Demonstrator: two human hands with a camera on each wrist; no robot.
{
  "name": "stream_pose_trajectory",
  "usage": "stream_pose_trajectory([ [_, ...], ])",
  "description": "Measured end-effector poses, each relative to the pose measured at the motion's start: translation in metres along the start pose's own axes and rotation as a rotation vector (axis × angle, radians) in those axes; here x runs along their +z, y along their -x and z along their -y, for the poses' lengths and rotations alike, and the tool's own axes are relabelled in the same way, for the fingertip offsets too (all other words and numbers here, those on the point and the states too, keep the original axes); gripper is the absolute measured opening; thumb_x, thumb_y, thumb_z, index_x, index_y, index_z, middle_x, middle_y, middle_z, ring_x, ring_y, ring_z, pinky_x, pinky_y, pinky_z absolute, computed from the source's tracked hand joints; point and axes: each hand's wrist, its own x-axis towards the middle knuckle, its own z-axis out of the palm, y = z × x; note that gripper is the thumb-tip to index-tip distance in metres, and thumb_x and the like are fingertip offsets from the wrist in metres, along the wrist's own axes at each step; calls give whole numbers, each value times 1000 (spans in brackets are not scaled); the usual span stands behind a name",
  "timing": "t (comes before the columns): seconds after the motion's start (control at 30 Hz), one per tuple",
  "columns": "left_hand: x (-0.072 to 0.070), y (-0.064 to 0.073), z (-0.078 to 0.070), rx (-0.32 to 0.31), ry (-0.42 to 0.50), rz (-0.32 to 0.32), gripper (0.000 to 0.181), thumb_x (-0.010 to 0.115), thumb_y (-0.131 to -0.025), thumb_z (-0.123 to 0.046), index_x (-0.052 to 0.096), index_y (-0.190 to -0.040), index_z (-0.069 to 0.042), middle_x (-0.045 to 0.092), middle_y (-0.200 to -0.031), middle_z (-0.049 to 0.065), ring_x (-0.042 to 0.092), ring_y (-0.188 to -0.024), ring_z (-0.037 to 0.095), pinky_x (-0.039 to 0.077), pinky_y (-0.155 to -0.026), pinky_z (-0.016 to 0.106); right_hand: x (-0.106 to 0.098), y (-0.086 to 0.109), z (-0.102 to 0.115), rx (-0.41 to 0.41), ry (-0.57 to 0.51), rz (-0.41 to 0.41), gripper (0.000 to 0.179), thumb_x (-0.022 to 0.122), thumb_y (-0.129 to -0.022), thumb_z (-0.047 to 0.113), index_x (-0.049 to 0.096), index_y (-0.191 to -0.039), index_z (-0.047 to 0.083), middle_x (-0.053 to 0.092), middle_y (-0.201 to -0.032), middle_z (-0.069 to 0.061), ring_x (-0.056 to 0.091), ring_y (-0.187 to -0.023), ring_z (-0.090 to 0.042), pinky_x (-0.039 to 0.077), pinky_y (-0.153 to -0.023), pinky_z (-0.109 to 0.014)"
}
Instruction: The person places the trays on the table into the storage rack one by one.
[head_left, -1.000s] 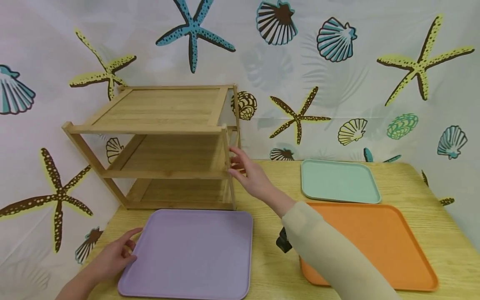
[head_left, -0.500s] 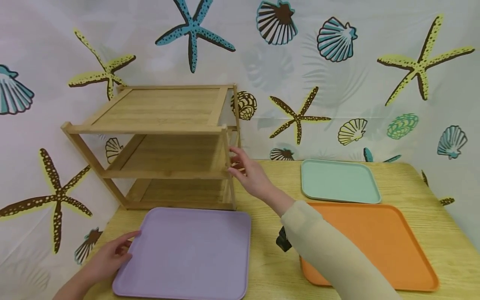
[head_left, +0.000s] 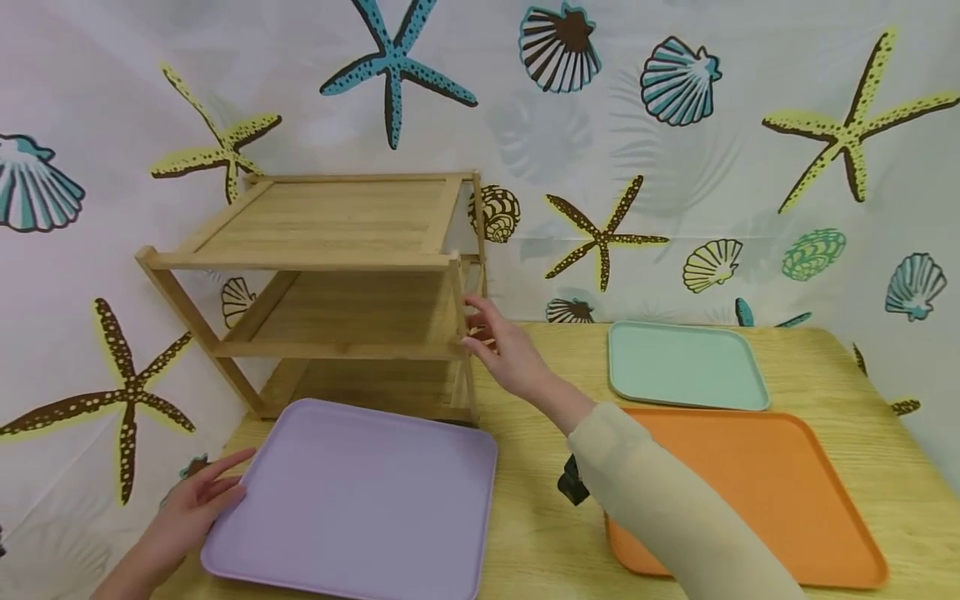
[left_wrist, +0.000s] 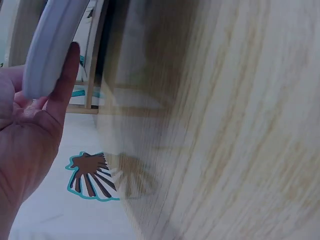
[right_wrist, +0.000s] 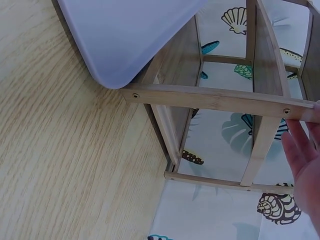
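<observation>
A lavender tray [head_left: 352, 500] lies slanted before a three-tier wooden shelf rack [head_left: 330, 221], its far edge overlapping the rack's bottom rail in the head view. My left hand [head_left: 183, 512] pinches the tray's left rim, thumb above and fingers beneath. In the left wrist view, that tray edge [left_wrist: 52, 50] is raised off the tabletop. My right hand [head_left: 510, 354] holds the rack's front right post at middle-shelf height, fingers behind it and thumb at the front. In the right wrist view, a tray corner [right_wrist: 112, 75] comes right at the foot of the post [right_wrist: 210, 100].
On the right of the wood-grain table [head_left: 536, 500] lies an orange tray [head_left: 757, 492], partly covered by my right sleeve. Behind it is a smaller mint-green tray [head_left: 686, 367]. A shell-and-starfish cloth [head_left: 585, 150] hangs behind and at both sides.
My left hand has shifted the lavender tray leftward and raised its left side, so it now lies turned and tilted. My right hand stays on the rack post.
</observation>
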Motion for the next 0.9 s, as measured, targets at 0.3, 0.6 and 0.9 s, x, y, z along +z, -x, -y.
stream_pose_trajectory([
  [0.3, -17, 10, -5, -68, 305, 49, 39, 52, -102, -11, 59, -134, -33, 67, -102, -14, 66, -86, 12, 57, -66, 33, 0, 1, 1, -8, 15, -5, 52, 55, -99, 8, 31, -146, 7, 60, -118, -19, 65, -102, -30, 54, -83, -37],
  [0.6, -50, 20, -7, -162, 469, 78, 42, 48, -103, -11, 66, -118, -47, 68, -102, -14, 68, -85, 15, 58, -67, 36, 1, -1, 2, 18, 19, 11, 53, 55, -100, 9, 32, -146, 7, 60, -120, -18, 64, -103, -29, 54, -83, -36],
  [0.9, -73, 24, -23, -97, 673, 39, 41, 46, -103, -8, 69, -120, -38, 70, -104, -11, 70, -82, 18, 58, -62, 38, 1, -1, 1, 25, 11, 7, 52, 55, -100, 10, 32, -146, 7, 59, -123, -19, 64, -105, -30, 54, -84, -36],
])
